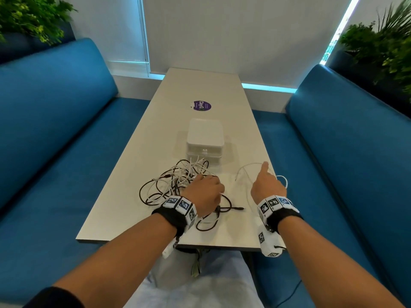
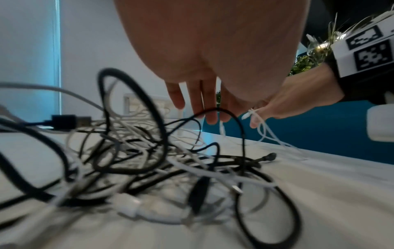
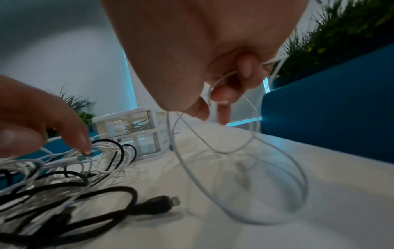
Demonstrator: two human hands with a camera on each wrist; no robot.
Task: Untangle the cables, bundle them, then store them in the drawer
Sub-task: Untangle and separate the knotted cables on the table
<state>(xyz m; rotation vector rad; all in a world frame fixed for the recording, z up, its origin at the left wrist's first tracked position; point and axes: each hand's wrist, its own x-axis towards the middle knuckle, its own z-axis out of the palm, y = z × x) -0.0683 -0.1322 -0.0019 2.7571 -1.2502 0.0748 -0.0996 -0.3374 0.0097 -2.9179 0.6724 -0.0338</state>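
**White cable half out, tangle under left hand**

Right hand (image 1: 265, 184) has its fingers curled round a thin white cable (image 3: 245, 146), index finger sticking out forward. The cable hangs from that grip in loose loops down to the desk (image 1: 124, 210), right of the pile. Whether its far end is free of the pile can't be told.

Left hand (image 1: 205, 192) is over the cable tangle (image 1: 178, 185), fingers straight and spread, pointing down into the mixed black and white strands. Left wrist view shows nothing pinched; it looks to be just at the top loops, contact unclear.

Tangle lies on the near half of the desk, just in front of the small white drawer unit (image 1: 205, 141), which is closed. A black cable end with plug (image 3: 164, 202) sticks out to the right, toward the white loops.

Key relation: the held cable sits right of the tangle, so any pull should go rightward, away from the left hand. The left hand is nearer the pile and suited to pin it. Still in the untangling step; nothing bundled.
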